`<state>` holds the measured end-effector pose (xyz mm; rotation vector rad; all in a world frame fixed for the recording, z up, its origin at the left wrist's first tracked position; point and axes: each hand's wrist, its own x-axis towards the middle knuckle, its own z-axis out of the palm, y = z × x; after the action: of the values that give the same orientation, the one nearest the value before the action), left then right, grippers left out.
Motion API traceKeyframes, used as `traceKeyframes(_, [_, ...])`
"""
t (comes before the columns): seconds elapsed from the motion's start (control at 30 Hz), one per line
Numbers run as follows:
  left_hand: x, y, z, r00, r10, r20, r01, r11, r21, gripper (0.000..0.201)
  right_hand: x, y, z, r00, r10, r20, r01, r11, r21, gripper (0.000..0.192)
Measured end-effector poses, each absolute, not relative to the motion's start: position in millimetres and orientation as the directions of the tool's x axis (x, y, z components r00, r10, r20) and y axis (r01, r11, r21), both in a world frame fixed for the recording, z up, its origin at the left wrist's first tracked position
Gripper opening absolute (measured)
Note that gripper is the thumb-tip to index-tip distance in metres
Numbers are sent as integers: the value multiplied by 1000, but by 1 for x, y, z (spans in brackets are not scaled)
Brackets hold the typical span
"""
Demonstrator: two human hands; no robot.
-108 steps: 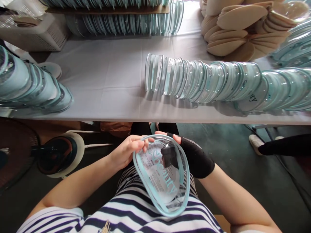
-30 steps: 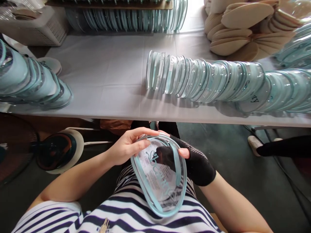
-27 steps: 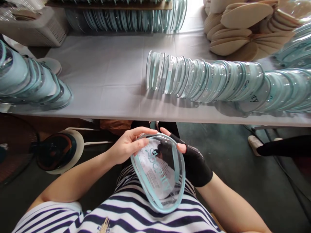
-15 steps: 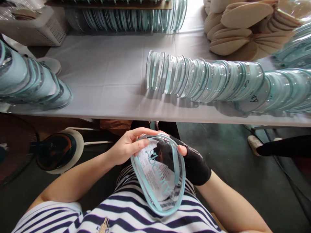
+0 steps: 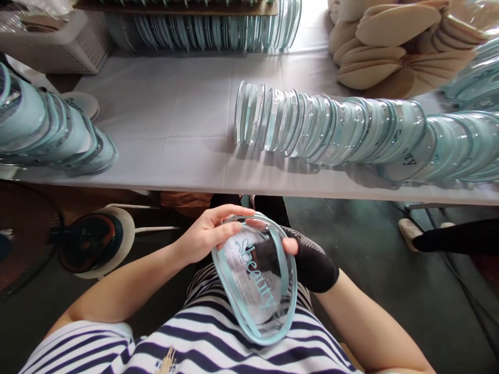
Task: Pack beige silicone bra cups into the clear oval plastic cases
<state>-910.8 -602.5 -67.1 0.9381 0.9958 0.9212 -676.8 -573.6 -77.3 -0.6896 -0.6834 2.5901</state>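
Grip: both hands held one clear pouch (image 5: 255,280) w/ teal edging, low over the lap, below the near edge of the bench (image 5: 175,119). Left hand (image 5: 205,234) was closed on the pouch's upper left rim, thumb over the top edge, fingers curled beneath. Right hand (image 5: 307,259), in a black fingerless glove, was closed on the upper right rim; thumb tip lay on the teal edging, other fingers behind the clear wall. Pouch was tilted, printed face up, teal lettering "beauty" readable, a white printed insert visible inside.

On the bench, approx. centre to right: a long row of like pouches (image 5: 343,132) stood on edge. A second stack (image 5: 50,135) lay at left. Tan oval pads (image 5: 390,47) were piled at far right. A white basket (image 5: 58,44) sat at far left.
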Motion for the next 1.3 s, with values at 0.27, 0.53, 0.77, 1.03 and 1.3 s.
traceKeyframes(0.27, [-910, -599, -72, 257, 930, -262, -188, 314, 931, 41, -683, -569, -74, -785, 499, -368, -233, -787, -571, 59])
traceKeyframes(0.53, [-907, -599, -77, 271, 953, -138, -226, 203, 953, 52, -693, -571, -71, -788, 512, -342, -358, -833, -421, 58])
traceKeyframes(0.77, [-906, -599, -78, 282, 950, -134, -249, 208, 946, 45, -692, -575, -77, -807, 480, -345, -347, -857, -380, 58])
traceKeyframes(1.03, [-906, -600, -81, 297, 946, -129, -261, 210, 942, 42, -691, -575, -77, -797, 505, -331, -373, -843, -388, 64])
traceKeyframes(1.3, [-905, -604, -82, 238, 961, -143, -291, 211, 933, 41, -684, -571, -77, -730, 536, -425, -364, -830, -422, 52])
